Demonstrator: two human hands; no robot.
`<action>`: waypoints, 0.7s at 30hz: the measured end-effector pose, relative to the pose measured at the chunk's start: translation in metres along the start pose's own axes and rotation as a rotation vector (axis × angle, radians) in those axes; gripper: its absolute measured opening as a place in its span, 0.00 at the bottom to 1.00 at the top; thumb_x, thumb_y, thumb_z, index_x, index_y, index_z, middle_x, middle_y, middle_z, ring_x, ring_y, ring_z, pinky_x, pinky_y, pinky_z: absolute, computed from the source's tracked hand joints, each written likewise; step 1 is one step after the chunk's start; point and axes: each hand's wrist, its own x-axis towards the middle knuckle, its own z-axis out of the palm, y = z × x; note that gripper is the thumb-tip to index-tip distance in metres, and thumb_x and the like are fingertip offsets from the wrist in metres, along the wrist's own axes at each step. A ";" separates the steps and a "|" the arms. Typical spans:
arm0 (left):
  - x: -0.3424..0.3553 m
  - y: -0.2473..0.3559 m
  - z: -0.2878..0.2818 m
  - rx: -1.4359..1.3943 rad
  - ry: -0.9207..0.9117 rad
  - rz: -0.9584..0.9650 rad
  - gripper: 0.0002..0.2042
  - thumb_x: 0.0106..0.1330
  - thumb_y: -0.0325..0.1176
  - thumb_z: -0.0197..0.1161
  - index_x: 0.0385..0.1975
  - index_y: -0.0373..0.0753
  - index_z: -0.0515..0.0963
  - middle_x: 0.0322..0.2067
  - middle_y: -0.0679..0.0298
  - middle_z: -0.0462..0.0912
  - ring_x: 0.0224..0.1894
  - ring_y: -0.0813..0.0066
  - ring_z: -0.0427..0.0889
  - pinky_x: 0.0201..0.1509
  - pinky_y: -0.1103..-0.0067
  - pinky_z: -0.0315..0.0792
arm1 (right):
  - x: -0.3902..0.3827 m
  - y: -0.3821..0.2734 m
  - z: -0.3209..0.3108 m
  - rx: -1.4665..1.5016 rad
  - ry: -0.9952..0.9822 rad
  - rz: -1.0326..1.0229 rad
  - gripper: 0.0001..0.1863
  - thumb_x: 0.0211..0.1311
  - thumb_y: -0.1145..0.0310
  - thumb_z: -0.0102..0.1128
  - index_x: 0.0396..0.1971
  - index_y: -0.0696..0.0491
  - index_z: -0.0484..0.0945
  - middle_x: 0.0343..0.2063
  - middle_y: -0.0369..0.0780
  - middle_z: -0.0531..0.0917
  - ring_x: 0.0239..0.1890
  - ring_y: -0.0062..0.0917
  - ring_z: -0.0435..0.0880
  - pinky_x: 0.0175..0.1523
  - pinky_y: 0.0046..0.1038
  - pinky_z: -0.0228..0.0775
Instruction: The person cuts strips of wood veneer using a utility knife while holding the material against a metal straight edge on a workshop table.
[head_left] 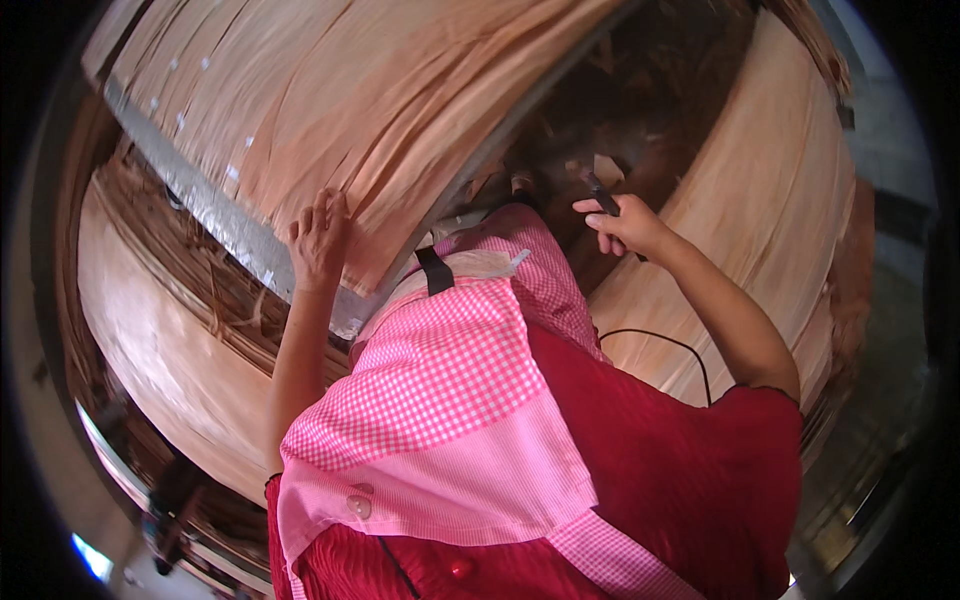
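Note:
My left hand (320, 240) rests palm down at the near corner of a stack of tan wood veneer sheets (330, 110). Its fingers lie on the top sheet, loosely bent, and hold nothing. Over the dark gap right of that stack, my right hand (630, 225) is closed around a slim, dark-handled tool (600, 193). The tool points up and away from me; its working end is too small to make out. White bits (233, 172) dot the top sheet near its left edge.
A grey metal edge (200, 200) runs along the stack's left side. More veneer lies to the right (770, 190) and lower left (170, 340). Torn scraps (608, 168) litter the dark floor between stacks. A thin black cable (665, 337) curves beside my right side.

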 end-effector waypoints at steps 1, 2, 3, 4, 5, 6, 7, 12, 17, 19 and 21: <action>0.003 0.003 -0.006 0.034 0.008 0.010 0.18 0.54 0.33 0.57 0.47 0.47 0.71 0.51 0.67 0.70 0.45 0.67 0.72 0.51 0.63 0.64 | -0.006 0.007 0.004 -0.015 -0.005 -0.011 0.18 0.58 0.67 0.53 0.48 0.55 0.74 0.17 0.37 0.77 0.14 0.15 0.71 0.22 0.17 0.64; 0.000 0.002 -0.004 -0.002 -0.004 -0.022 0.18 0.55 0.34 0.57 0.48 0.48 0.71 0.53 0.66 0.68 0.53 0.63 0.67 0.57 0.59 0.57 | -0.009 0.010 0.013 -0.037 -0.012 -0.050 0.16 0.57 0.68 0.53 0.45 0.55 0.75 0.19 0.37 0.78 0.16 0.15 0.72 0.25 0.17 0.65; 0.003 0.001 -0.001 0.031 0.025 0.001 0.18 0.56 0.35 0.56 0.49 0.49 0.71 0.54 0.65 0.67 0.55 0.62 0.65 0.58 0.59 0.57 | -0.009 0.012 0.022 -0.064 -0.021 -0.089 0.15 0.56 0.69 0.53 0.43 0.55 0.77 0.22 0.37 0.79 0.18 0.14 0.73 0.28 0.18 0.67; 0.003 -0.001 0.000 0.065 0.050 0.020 0.18 0.56 0.35 0.56 0.49 0.50 0.71 0.55 0.65 0.67 0.57 0.60 0.64 0.58 0.60 0.56 | -0.005 0.020 0.028 -0.109 -0.042 -0.120 0.15 0.53 0.68 0.56 0.41 0.55 0.78 0.29 0.38 0.82 0.26 0.18 0.78 0.36 0.20 0.69; 0.001 -0.004 0.000 0.105 0.072 0.034 0.18 0.56 0.35 0.56 0.50 0.50 0.71 0.55 0.64 0.66 0.59 0.58 0.62 0.59 0.60 0.56 | 0.002 0.023 0.037 -0.162 -0.076 -0.205 0.16 0.52 0.68 0.57 0.42 0.55 0.78 0.30 0.38 0.82 0.29 0.19 0.78 0.39 0.21 0.69; 0.001 -0.006 0.001 0.048 0.069 0.047 0.19 0.58 0.35 0.55 0.51 0.53 0.70 0.57 0.62 0.64 0.61 0.55 0.59 0.61 0.60 0.54 | 0.009 0.024 0.045 -0.218 -0.111 -0.291 0.16 0.51 0.67 0.58 0.42 0.54 0.78 0.32 0.38 0.82 0.32 0.20 0.79 0.41 0.22 0.68; -0.001 -0.009 0.003 0.052 0.062 0.045 0.19 0.58 0.35 0.54 0.51 0.53 0.70 0.57 0.62 0.64 0.61 0.55 0.59 0.61 0.60 0.54 | 0.017 0.022 0.055 -0.279 -0.145 -0.378 0.17 0.50 0.67 0.59 0.42 0.54 0.78 0.34 0.39 0.82 0.35 0.21 0.79 0.44 0.22 0.68; -0.007 -0.017 0.014 -0.013 0.006 0.010 0.19 0.59 0.35 0.52 0.52 0.53 0.70 0.57 0.61 0.64 0.60 0.55 0.60 0.61 0.62 0.54 | 0.036 0.004 0.080 -0.425 -0.485 -0.312 0.19 0.47 0.66 0.61 0.43 0.51 0.78 0.39 0.41 0.81 0.41 0.25 0.78 0.48 0.24 0.66; -0.008 -0.007 0.012 0.011 0.050 -0.050 0.20 0.59 0.34 0.51 0.53 0.55 0.69 0.56 0.62 0.66 0.59 0.56 0.63 0.61 0.62 0.55 | 0.031 -0.008 0.052 -0.486 -0.517 -0.250 0.21 0.45 0.69 0.62 0.44 0.53 0.76 0.36 0.42 0.80 0.40 0.28 0.77 0.48 0.26 0.65; -0.008 -0.004 0.015 -0.016 0.038 -0.091 0.20 0.59 0.34 0.52 0.53 0.55 0.69 0.57 0.62 0.66 0.59 0.57 0.62 0.61 0.62 0.55 | 0.036 -0.007 0.045 -0.543 -0.494 -0.372 0.21 0.43 0.69 0.63 0.43 0.54 0.76 0.36 0.42 0.78 0.41 0.30 0.76 0.48 0.27 0.65; -0.008 -0.002 0.018 -0.011 0.048 -0.105 0.20 0.59 0.34 0.52 0.53 0.56 0.69 0.57 0.62 0.65 0.60 0.57 0.62 0.61 0.62 0.55 | 0.058 0.015 0.042 -0.542 -0.519 -0.541 0.20 0.39 0.68 0.66 0.38 0.53 0.76 0.33 0.41 0.77 0.39 0.30 0.76 0.45 0.28 0.66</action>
